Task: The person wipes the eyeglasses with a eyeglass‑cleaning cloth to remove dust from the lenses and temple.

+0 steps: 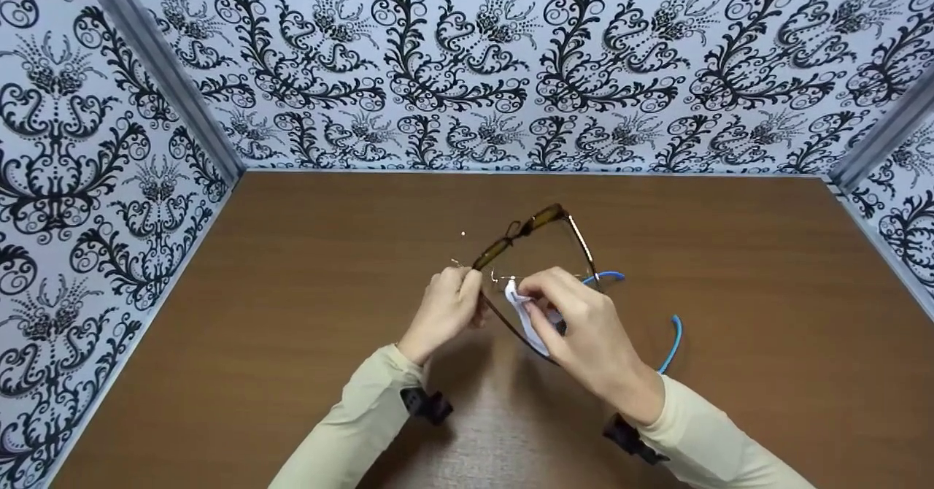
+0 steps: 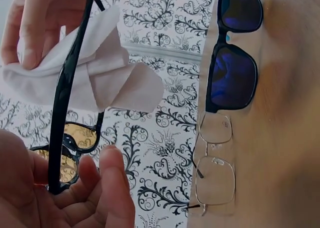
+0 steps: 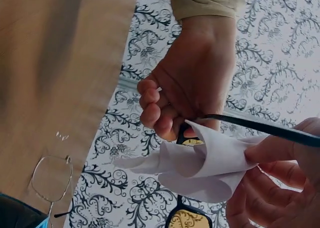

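My left hand (image 1: 449, 303) grips a dark-framed pair of glasses with yellow lenses (image 1: 543, 217) at one corner of the frame, by the hinge. The glasses are raised above the table, and one dark temple arm (image 2: 65, 88) slants toward the right hand. My right hand (image 1: 580, 325) pinches a folded white cloth (image 3: 205, 163) between thumb and fingers. The cloth lies along that temple arm; whether it wraps around it I cannot tell. In the right wrist view, the left hand (image 3: 187, 80) has its fingers curled at the frame's corner.
On the brown table (image 1: 328, 255) beyond the hands lie thin wire-rimmed glasses (image 2: 215, 180). Beside them are dark sunglasses with blue lenses (image 2: 234, 78), whose blue temple arm (image 1: 675, 339) shows near the right wrist. Patterned walls (image 1: 467, 58) enclose the table's back and sides.
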Motion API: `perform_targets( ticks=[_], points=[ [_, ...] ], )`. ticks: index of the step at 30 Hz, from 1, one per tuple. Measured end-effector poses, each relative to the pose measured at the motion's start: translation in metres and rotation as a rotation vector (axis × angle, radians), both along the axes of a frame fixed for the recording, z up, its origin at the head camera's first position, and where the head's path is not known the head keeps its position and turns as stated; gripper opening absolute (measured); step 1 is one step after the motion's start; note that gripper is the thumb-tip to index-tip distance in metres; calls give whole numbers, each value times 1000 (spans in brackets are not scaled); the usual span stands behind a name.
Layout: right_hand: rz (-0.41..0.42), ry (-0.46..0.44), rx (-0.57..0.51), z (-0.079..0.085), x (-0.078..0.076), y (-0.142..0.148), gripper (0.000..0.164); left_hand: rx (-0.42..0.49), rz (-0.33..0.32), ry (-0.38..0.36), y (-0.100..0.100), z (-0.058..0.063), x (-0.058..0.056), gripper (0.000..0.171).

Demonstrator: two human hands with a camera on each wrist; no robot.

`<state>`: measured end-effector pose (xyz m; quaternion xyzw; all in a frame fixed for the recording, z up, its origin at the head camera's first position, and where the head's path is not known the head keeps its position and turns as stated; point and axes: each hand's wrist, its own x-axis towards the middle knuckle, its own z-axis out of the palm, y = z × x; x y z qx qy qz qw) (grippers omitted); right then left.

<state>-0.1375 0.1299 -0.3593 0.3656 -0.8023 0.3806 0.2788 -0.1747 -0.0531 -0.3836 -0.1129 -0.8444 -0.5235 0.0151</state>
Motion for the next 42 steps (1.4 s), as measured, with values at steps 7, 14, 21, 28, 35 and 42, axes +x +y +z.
perform_targets(
  ticks=[7,14,21,28,35,42],
  points=[
    [12,-96,-12,-4,-5,3,20,82,-11,-89,-3,-8,-4,39],
    [-100,-86,44,-5,-15,6,16,104,-22,-125,-1,-12,-2,39],
    [-182,-10,96,-13,-22,6,14,97,-96,-132,13,-11,7,37],
    [-257,223,101,-20,-27,-1,8,79,-144,-152,22,-9,12,37],
    [-131,287,132,-29,-28,-4,12,108,-197,-221,24,-8,10,36],
    [-198,340,175,-34,-27,0,13,136,-233,-261,23,-8,11,36]
  ],
)
